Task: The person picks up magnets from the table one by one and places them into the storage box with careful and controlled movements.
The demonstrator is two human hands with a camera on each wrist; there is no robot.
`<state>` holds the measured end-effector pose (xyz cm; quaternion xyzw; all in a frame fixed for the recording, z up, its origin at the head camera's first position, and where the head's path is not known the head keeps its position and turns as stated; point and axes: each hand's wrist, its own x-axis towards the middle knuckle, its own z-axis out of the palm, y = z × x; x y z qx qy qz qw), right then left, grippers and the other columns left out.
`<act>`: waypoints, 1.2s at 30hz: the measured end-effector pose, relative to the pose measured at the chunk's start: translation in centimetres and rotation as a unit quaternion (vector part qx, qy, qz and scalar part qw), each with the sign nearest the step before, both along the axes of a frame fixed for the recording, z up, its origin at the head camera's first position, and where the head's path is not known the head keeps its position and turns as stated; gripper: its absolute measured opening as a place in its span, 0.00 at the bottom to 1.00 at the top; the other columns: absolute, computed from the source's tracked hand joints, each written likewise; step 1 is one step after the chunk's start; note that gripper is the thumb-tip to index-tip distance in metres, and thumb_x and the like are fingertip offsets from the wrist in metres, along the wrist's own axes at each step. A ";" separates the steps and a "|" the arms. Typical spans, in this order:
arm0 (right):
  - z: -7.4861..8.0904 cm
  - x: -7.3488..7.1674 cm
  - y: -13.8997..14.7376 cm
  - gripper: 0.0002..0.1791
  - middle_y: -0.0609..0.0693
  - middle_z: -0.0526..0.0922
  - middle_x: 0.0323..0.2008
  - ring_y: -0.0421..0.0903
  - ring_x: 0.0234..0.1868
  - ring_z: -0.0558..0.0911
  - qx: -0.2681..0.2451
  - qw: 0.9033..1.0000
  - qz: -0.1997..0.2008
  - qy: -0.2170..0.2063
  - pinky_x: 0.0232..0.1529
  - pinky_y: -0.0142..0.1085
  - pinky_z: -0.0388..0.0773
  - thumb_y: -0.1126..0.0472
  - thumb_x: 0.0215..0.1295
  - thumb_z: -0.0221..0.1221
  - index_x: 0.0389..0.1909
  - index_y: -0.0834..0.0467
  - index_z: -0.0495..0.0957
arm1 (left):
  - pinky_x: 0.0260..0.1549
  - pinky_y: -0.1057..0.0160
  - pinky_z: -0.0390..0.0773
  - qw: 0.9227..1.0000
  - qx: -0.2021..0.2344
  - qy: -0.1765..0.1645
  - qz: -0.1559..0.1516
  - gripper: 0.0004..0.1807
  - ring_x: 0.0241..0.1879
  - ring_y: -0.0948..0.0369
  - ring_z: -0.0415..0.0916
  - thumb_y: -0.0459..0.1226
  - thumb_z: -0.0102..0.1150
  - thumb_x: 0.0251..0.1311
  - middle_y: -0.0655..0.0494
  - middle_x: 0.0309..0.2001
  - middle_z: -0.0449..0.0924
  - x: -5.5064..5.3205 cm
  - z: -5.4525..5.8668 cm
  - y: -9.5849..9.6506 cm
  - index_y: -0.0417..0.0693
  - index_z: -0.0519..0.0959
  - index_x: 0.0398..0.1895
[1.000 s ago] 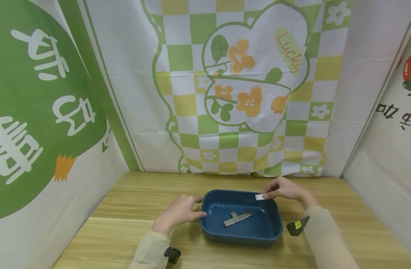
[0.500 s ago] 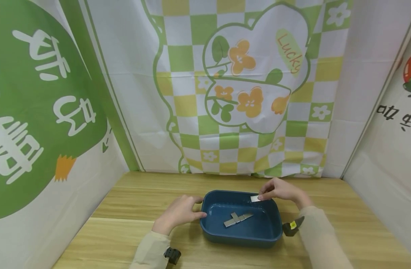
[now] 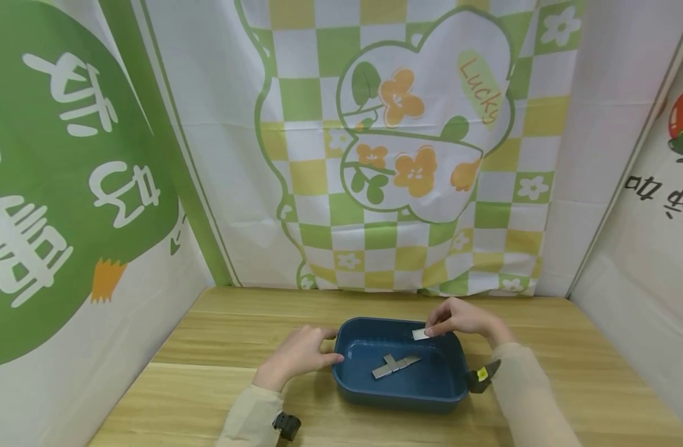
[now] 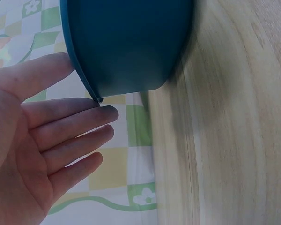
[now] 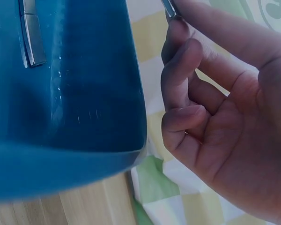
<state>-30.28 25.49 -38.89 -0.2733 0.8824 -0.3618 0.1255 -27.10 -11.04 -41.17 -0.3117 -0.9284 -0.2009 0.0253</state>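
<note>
A dark blue rectangular basin (image 3: 400, 403) stands on the wooden table between both hands. My left hand (image 3: 297, 357) is at its left end, the thumb and index finger touching the rim while the other fingers (image 4: 79, 173) extend fairly straight. Above the basin's back right part, my right hand (image 3: 467, 318) pinches a small flat silver metal piece (image 3: 420, 334) between thumb and fingertips. In the right wrist view only an end of that piece (image 5: 169, 7) shows. Several similar silver metal pieces (image 3: 396, 366) lie together on the basin floor; their exact kind cannot be told.
The wooden table (image 3: 230, 323) reaches back to a green and yellow checked cloth (image 3: 375, 248). Printed cloth walls stand at left and right. A dark wrist camera (image 3: 287, 426) sits on the left sleeve, and another wrist camera (image 3: 481, 377) on the right, close to the basin.
My right hand has moved left and slightly toward me with the silver metal piece, from the back rim to farther over the basin. The left hand stays put.
</note>
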 end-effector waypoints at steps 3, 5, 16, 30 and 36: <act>-0.1 -0.1 -0.1 0.08 0.48 0.86 0.30 0.39 0.30 0.79 0.002 1.000 0.003 -0.001 0.34 0.32 0.78 0.55 0.58 0.65 0.33 0.56 0.85 | 0.47 0.51 0.80 1.000 0.000 0.000 0.000 0.29 0.50 0.50 0.80 0.49 0.65 0.55 0.45 0.51 0.81 0.0 0.0 0.0 0.41 0.78 0.55; -0.2 -0.1 -0.2 0.08 0.48 0.86 0.29 0.38 0.30 0.80 0.004 1.000 0.007 -0.001 0.34 0.31 0.78 0.56 0.57 0.66 0.33 0.56 0.85 | 0.47 0.51 0.80 1.000 0.001 -0.001 -0.001 0.29 0.50 0.50 0.80 0.49 0.65 0.55 0.44 0.51 0.81 0.0 0.0 0.0 0.40 0.78 0.55; -0.5 -0.4 -0.9 0.09 0.49 0.86 0.28 0.36 0.28 0.80 -0.009 1.000 0.028 -0.011 0.33 0.31 0.79 0.58 0.56 0.67 0.32 0.60 0.86 | 0.47 0.51 0.80 1.000 0.003 0.000 -0.002 0.28 0.50 0.50 0.80 0.49 0.65 0.55 0.45 0.51 0.81 0.0 -0.1 0.0 0.41 0.78 0.54; -0.7 -0.2 -1.5 0.08 0.48 0.86 0.26 0.39 0.27 0.81 -0.003 0.999 0.026 -0.039 0.35 0.46 0.82 0.57 0.55 0.67 0.31 0.58 0.86 | 0.47 0.52 0.80 1.000 0.002 0.005 -0.007 0.29 0.50 0.49 0.80 0.49 0.65 0.55 0.44 0.51 0.81 -0.1 -0.1 0.0 0.40 0.78 0.55; -1.2 -0.3 -1.8 0.09 0.45 0.86 0.25 0.39 0.27 0.82 0.007 0.999 0.016 -0.044 0.31 0.37 0.80 0.53 0.56 0.66 0.32 0.55 0.87 | 0.47 0.52 0.80 1.000 -0.003 0.006 -0.006 0.29 0.50 0.50 0.80 0.50 0.65 0.55 0.45 0.51 0.82 0.0 -0.1 -0.1 0.40 0.78 0.55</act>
